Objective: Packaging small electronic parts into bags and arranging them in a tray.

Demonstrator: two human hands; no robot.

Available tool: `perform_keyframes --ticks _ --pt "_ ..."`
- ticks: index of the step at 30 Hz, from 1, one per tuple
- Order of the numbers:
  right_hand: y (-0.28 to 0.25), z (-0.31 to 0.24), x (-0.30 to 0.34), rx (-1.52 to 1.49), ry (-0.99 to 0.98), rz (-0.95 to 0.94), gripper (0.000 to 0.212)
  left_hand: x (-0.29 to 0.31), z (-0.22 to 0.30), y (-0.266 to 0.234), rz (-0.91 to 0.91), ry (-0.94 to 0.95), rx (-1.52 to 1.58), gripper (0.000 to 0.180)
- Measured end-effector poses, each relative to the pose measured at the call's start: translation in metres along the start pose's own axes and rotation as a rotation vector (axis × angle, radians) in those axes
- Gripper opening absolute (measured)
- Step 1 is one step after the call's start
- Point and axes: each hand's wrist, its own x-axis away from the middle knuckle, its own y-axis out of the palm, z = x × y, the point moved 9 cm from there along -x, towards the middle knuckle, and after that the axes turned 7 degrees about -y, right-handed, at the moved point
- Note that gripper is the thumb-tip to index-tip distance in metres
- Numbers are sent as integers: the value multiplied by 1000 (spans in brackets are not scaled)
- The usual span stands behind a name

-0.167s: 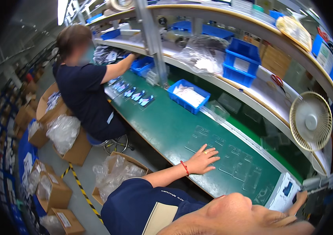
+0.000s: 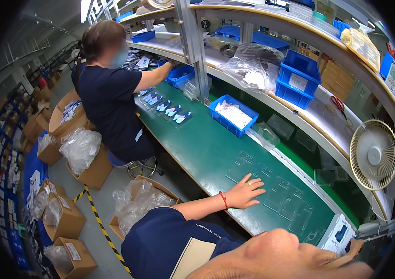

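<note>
My left hand (image 2: pixel 246 192) lies flat on the green worktop (image 2: pixel 197 160), fingers spread, with a ring on one finger and a red cord around the wrist. Just beyond and right of it are several clear plastic blister shells (image 2: pixel 277 195), lying in a loose row; whether its fingertips touch one I cannot make out. At the right end of the bench my right hand (image 2: pixel 355 246) is at the edge of a white box (image 2: pixel 336 235) with a dark blue patch. Its fingers are mostly hidden, so its grip does not show.
A co-worker (image 2: pixel 109 97) sits at the left, one hand near a blue bin (image 2: pixel 180 76). Several filled blister packs (image 2: pixel 162 107) lie before them. A blue bin of white papers (image 2: pixel 233 116) stands at the back edge. A fan (image 2: pixel 374 154) and red-handled scissors (image 2: pixel 339 104) are to the right.
The whole view has shifted slightly, with the bench and shelf lying a little farther right in the picture. My left hand stays spread on the worktop, and my right stays at the white box.
</note>
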Motion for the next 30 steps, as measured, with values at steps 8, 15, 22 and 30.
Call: perform_keyframes --ticks 8,15,22,30 --pt "-57 -101 55 10 -49 100 41 1 2 -1 -1 -27 8 53" --pt "17 -154 52 -69 -285 7 34 -2 -1 -3 34 -23 59 56" --pt "-21 -193 86 7 -139 -66 36 0 0 -11 115 6 79 54" --pt "-17 -156 77 -260 -144 -33 52 3 9 -22 233 87 154 32"
